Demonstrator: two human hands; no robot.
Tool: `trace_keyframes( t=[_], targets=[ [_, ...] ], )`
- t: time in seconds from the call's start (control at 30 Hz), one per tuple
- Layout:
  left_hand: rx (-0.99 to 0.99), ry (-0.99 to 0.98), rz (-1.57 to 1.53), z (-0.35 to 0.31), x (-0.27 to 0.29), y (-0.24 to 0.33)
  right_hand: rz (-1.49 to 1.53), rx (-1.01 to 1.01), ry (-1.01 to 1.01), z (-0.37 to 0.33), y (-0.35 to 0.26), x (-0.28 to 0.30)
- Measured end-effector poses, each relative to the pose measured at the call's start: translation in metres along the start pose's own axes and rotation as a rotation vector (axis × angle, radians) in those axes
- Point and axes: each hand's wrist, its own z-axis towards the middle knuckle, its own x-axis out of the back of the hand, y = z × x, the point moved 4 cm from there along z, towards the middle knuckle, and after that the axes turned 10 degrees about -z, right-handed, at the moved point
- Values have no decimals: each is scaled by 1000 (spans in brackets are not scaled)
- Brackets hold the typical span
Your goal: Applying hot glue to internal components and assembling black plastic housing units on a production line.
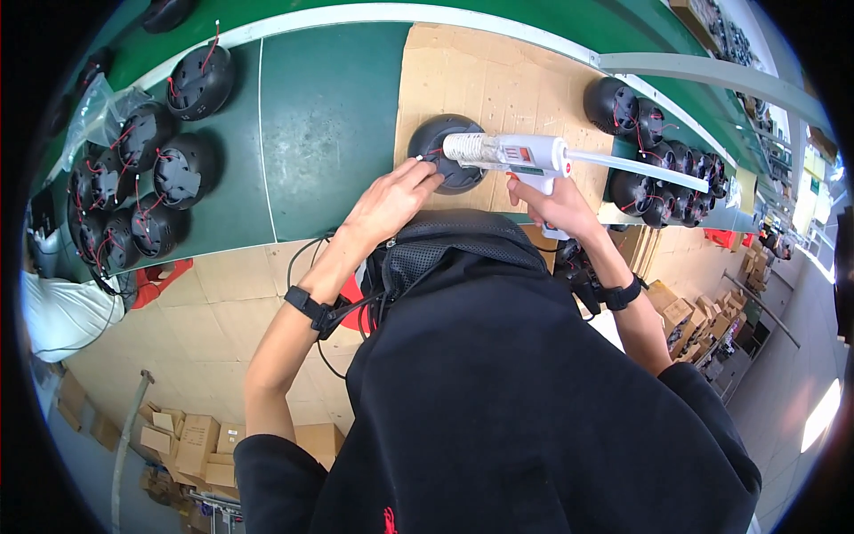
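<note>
Green worktable [329, 133] w/ a pale edge runs across the top of the view; a brown cardboard sheet [498, 67] lies on its middle. Workshop floor & stacked cartons [197, 445] show lower L, more boxes [680, 313] on the R side. White-clothed person [71, 311] partly visible at far L.

Round blk housing [459, 180] sits on the cardboard, near its L edge, right in front of the wearer, w/ a bit of red wire on it. White glue gun [534, 153] lies over it approx. horizontally, wrapped nozzle pointing L & covering part of the housing; long translucent glue stick [636, 169] sticks out the back, toward R.

R hand [562, 206] has its fingers closed round the gun's handle; exact trigger-finger position hard to tell. L hand [391, 200] is at the housing's lower-L rim, fingertips bunched nearly together, next to a small white connector [419, 158]; can't tell if they pinch it, the wire or just the rim. Blk strap on each wrist.

More blk housings w/ red wires stand in a cluster on table's L [182, 173], plus another group at R [612, 105], partly on the cardboard. Clear plastic bag [87, 116] by the L cluster.
</note>
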Motion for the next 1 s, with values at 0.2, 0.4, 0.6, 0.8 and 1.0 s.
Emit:
trace_keyframes(
  t=[0.2,0.4,0.6,0.8,1.0],
  targets=[
    [24,-25,-15,0,-1,-3,38,15,20,3,6,-1],
    [16,87,-61,6,7,-1,40,7,29,2,3,0],
    [46,263,-118,19,33,-5,36,14,31,1,2,1],
    [130,380,-86,24,43,-12,23,-1,37,0,2,3],
    [113,390,-75,29,45,-12,-1,-20,34,-3,2,2]
  ],
)
